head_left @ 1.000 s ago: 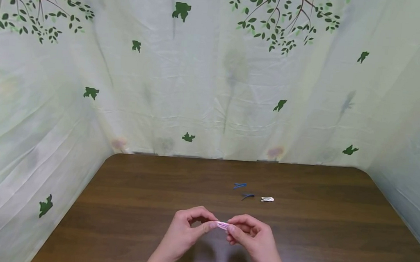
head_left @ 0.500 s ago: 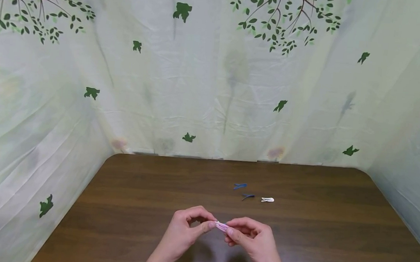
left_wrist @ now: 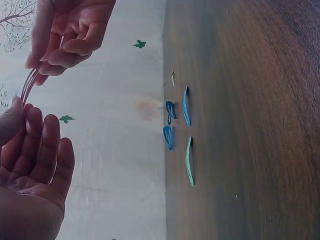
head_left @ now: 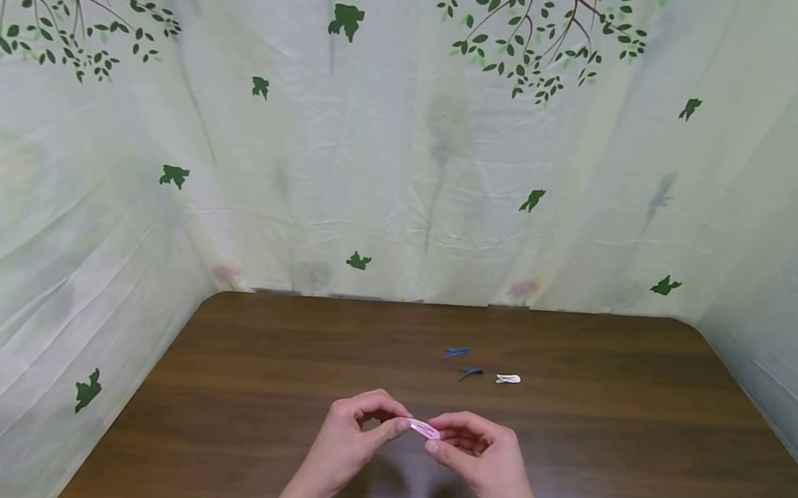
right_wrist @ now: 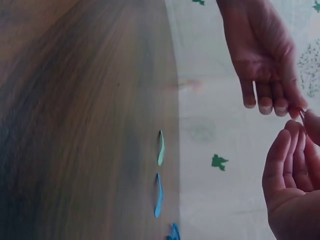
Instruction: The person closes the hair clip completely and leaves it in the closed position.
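A pink snap hair clip (head_left: pixel 424 429) is held up above the table between both hands. My left hand (head_left: pixel 359 437) pinches its left end between thumb and forefinger. At the right end, my right hand (head_left: pixel 477 452) has its thumb and fingertips on the clip. Seen edge-on in the left wrist view, the hair clip (left_wrist: pixel 29 85) looks like a thin curved pair of strips. The left hand's other fingers are spread apart there. In the right wrist view the hair clip (right_wrist: pixel 302 114) is mostly covered by fingers.
Beyond the hands on the brown table (head_left: pixel 256 363) lie a blue clip (head_left: pixel 456 354), a dark blue clip (head_left: pixel 471 373) and a white clip (head_left: pixel 507 379). The left wrist view also shows a green clip (left_wrist: pixel 190 161) and another blue clip (left_wrist: pixel 186 106). A printed curtain (head_left: pixel 406 163) stands behind.
The pink hair clip has turned so its right end tilts lower and more of it shows. My right thumb has shifted slightly down and left; the left hand stays nearly still.
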A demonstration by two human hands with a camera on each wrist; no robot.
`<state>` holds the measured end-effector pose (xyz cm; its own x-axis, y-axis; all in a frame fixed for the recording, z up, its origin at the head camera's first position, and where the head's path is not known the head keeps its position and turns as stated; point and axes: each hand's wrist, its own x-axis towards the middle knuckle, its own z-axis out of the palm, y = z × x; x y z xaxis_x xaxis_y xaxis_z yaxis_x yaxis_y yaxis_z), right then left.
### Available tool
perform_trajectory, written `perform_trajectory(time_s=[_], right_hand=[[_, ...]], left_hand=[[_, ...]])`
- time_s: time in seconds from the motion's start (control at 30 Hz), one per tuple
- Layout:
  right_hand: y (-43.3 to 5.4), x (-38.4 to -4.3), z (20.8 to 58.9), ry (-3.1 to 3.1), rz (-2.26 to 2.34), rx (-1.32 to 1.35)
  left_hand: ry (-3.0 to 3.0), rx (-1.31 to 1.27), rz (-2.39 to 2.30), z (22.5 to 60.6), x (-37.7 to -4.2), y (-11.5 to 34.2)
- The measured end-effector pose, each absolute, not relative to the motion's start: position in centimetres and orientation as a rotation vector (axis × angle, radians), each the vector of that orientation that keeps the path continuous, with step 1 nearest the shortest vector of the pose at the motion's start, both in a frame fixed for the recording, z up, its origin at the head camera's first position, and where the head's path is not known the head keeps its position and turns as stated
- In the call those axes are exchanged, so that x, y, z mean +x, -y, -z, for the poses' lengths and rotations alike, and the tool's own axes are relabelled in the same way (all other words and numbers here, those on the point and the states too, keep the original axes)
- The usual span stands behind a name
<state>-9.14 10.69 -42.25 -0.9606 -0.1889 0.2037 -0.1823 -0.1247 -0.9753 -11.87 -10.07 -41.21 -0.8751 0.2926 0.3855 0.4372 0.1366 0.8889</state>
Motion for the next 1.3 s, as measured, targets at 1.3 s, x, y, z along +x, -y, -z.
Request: perform_trajectory(time_s=[1.3], right_hand=[[-17.3,-13.2,42.4,-2.846,1.503,-0.759]], left_hand=[[2.598,-1.031,1.527,41.8,-16.9,5.5]])
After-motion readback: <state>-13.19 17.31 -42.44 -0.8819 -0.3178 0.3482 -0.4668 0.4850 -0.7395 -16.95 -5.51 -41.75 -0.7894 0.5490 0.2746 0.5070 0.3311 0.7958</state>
